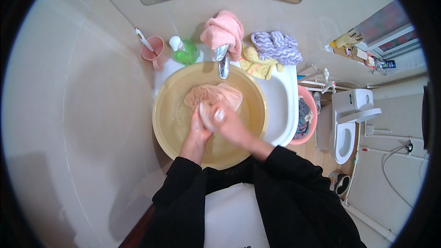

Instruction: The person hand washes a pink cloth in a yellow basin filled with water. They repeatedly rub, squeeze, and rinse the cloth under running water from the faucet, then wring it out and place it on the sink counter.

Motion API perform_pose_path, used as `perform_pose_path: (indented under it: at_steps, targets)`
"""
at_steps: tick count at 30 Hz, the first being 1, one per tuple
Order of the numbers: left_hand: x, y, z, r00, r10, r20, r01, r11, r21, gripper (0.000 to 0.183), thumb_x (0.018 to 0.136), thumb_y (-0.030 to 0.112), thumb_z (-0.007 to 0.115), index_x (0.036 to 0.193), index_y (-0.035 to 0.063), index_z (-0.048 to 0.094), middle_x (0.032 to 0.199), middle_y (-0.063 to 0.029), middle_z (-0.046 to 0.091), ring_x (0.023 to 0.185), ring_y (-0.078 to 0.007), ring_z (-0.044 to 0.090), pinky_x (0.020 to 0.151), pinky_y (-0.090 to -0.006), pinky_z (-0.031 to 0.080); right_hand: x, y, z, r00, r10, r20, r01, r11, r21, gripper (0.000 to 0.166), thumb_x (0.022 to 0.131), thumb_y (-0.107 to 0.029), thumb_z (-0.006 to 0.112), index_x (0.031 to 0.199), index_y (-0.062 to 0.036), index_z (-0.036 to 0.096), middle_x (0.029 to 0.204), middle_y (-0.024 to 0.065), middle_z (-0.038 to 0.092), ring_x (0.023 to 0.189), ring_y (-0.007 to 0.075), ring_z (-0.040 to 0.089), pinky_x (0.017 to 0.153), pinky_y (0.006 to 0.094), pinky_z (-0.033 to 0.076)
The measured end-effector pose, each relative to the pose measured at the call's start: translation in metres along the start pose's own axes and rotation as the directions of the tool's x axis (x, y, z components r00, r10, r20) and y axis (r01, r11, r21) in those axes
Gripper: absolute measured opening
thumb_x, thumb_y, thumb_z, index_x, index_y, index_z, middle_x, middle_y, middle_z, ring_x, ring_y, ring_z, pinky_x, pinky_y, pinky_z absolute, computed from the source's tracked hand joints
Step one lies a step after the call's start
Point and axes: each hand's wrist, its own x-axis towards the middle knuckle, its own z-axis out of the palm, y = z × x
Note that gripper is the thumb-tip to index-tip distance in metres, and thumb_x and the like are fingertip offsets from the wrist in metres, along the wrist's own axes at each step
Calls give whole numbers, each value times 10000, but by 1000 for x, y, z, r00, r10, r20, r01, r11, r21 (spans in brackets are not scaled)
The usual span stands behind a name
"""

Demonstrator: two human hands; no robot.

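Note:
Over a beige plastic basin [162, 124] of water, both hands work close together. My left hand [200, 127] grips a pale, bunched section of wet cloth [206, 115]. Pressed against that cloth from the right is my right hand [229, 125], blurred by motion. A small white patch [219, 114] shows at its fingers; whether it is soap or foam I cannot tell. Beyond the hands, a peach-coloured cloth [215, 93] spreads in the water. It seems to be one piece with the gripped part, though the hands hide the join.
A chrome faucet [224, 67] overhangs the basin's far rim, with a pink towel [224, 29] draped over it. Left stand a green soap pump bottle [186, 53] and a pink cup [151, 50] holding a toothbrush. Purple [277, 46] and yellow [258, 65] cloths lie right on the white sink [293, 110].

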Motion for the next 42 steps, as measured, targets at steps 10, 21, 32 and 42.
perform_pose_path:
  at_steps: [10, 21, 32, 42]
  targets:
    - [-22, -14, 24, 998, 30, 56, -33, 998, 47, 340, 843, 244, 422, 1121, 49, 447, 1106, -94, 513, 1022, -210, 490, 891, -357, 380, 51, 31, -18, 922, -89, -377, -22, 960, -280, 139, 603, 14, 527, 730, -18, 478, 768, 188, 484, 751, 365, 451, 670, 425, 367]
    - [-20, -5, 15, 995, 78, 69, -88, 982, 165, 396, 773, 26, 445, 1164, 12, 383, 1137, -134, 467, 1043, -242, 469, 926, -378, 357, 48, 32, -15, 915, -156, -372, 13, 933, -359, 177, 664, 15, 504, 836, -21, 501, 806, 115, 481, 842, 271, 474, 757, 324, 395]
    - [-16, 10, 12, 965, -9, 261, 20, 999, -38, 503, 840, 373, 422, 1193, 23, 344, 1133, -140, 459, 1074, -212, 447, 940, -362, 336, 3, -8, 9, 911, -412, -23, 368, 837, -405, 146, 689, -79, 601, 826, -74, 552, 783, 67, 520, 717, 201, 554, 661, 314, 449]
    - [-31, -11, 22, 983, 7, 185, -4, 1000, -15, 358, 858, 203, 381, 1189, 68, 397, 1178, -94, 457, 1076, -227, 447, 932, -385, 344, 41, -7, 1, 919, -223, -324, -1, 823, -568, 207, 695, -123, 555, 878, -41, 500, 875, 153, 482, 825, 339, 508, 695, 420, 419]
